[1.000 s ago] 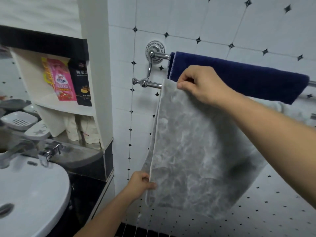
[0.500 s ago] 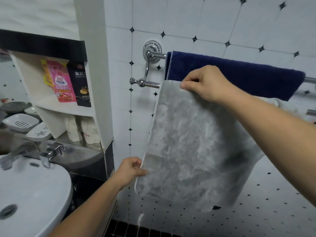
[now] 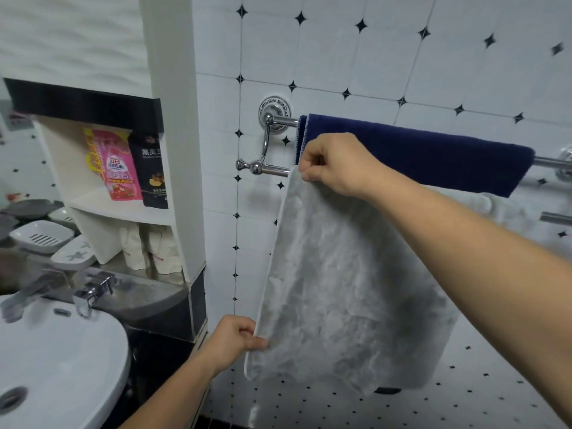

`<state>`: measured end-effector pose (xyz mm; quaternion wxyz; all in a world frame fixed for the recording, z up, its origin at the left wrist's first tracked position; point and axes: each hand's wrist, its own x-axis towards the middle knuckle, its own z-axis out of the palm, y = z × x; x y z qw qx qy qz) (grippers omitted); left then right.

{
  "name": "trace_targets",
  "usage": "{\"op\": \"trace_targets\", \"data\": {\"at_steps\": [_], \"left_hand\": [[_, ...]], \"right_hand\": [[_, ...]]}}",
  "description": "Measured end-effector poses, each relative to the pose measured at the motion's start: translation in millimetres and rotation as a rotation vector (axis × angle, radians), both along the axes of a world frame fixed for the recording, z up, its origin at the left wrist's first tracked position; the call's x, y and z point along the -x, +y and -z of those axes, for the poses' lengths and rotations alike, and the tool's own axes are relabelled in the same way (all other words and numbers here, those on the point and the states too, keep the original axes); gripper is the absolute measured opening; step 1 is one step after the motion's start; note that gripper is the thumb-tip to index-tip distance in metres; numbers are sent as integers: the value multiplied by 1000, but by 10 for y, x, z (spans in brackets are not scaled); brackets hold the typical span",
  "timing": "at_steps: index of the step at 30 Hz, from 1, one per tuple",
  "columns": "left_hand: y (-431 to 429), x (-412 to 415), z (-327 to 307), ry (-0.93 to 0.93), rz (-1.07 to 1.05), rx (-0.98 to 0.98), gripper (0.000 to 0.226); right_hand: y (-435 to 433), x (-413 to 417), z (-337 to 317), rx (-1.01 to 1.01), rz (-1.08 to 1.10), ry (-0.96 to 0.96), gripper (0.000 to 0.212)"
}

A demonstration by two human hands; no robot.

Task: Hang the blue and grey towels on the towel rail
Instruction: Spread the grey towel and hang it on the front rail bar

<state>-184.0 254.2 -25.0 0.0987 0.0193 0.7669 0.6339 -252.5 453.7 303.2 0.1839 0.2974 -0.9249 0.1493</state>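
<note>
A chrome double towel rail (image 3: 272, 170) is fixed to the tiled wall. The dark blue towel (image 3: 433, 153) hangs over its upper, rear bar. The grey towel (image 3: 340, 289) hangs down from the lower, front bar. My right hand (image 3: 337, 164) pinches the grey towel's top left corner at the front bar. My left hand (image 3: 232, 342) grips the same towel's left edge near its bottom corner. The right part of the grey towel is hidden behind my right forearm.
A white sink (image 3: 55, 360) with a chrome tap (image 3: 89, 292) is at the lower left. A wall niche (image 3: 120, 209) holds pink and black pouches. Soap dishes (image 3: 40, 236) sit beside the tap. A white pillar (image 3: 173, 134) stands left of the rail.
My left hand has shifted the towel's lower left edge left and back again. My right hand has stayed at the top corner on the front bar.
</note>
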Motion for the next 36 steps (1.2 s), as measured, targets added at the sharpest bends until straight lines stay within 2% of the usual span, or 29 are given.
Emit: {"op": "trace_targets", "data": {"at_steps": [5,8,11,14,19,22,25,28,31,33,36], "left_hand": [[-84,6,44,-23,3,16,20],[-77,19,16,-27,19,16,26],[-13,59,-169,0,24,-10,37],[157,206,-608,46,-58,-159,29],[442,479,-1676,216,-193,-476,12],[516,504,-2154,317,-192,-590,12],[595,448,-2412,296,-235,-697,17],[649,385,-2459,231,-261,-698,29],[679,345,-2488,247,-242,-600,27],[687,362,-2547,276,-269,-540,20],[704,399,-2602,250,-211,-411,12]], "right_hand": [[90,36,-22,167,41,6,6],[180,-25,25,149,39,-4,17],[567,-115,2,342,79,21,18],[1293,-237,27,467,284,87,17],[2135,-532,247,333,437,71,12],[2419,-704,307,317,545,196,24],[2578,-847,435,479,825,339,39],[2478,-857,617,625,897,71,51],[2375,-824,627,1126,693,-210,30],[2398,-824,555,1287,650,-233,22],[2502,-793,487,1295,655,-183,20]]}}
